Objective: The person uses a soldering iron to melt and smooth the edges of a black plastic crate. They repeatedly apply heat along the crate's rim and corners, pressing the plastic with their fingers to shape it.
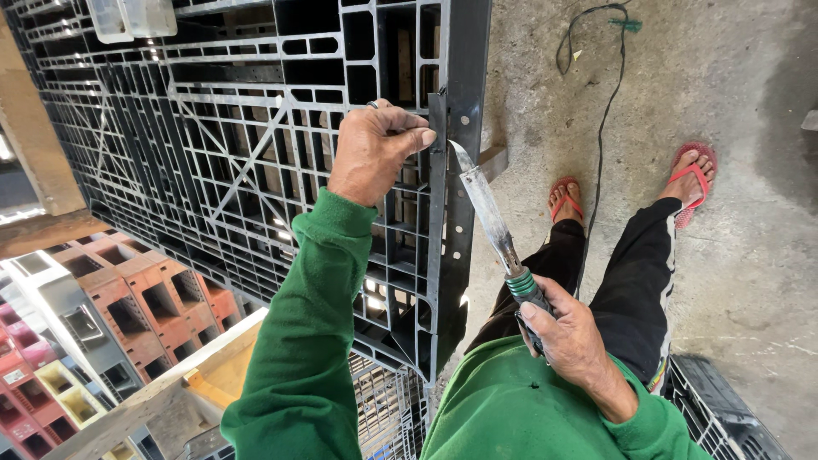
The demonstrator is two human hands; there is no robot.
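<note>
pallet (256, 128) cut off top/left | tool handle hidden in right hand (571, 328) | crates (128, 315) cropped at left

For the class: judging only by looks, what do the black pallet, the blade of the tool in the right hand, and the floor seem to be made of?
Black pallet: probably moulded plastic, with a slight sheen and a uniform ribbed grid.
Blade: seemingly metal, grey, dull and stained, on a handle held by the right hand.
Floor: apparently bare concrete, rough, grey and mottled.
The left hand grips the pallet's edge.

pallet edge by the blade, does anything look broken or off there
Yes. On the black plastic pallet, a narrow strip of the front edge stands up out of line with the rail. The left hand pinches it while the right hand sets a knife tip against it.
</note>
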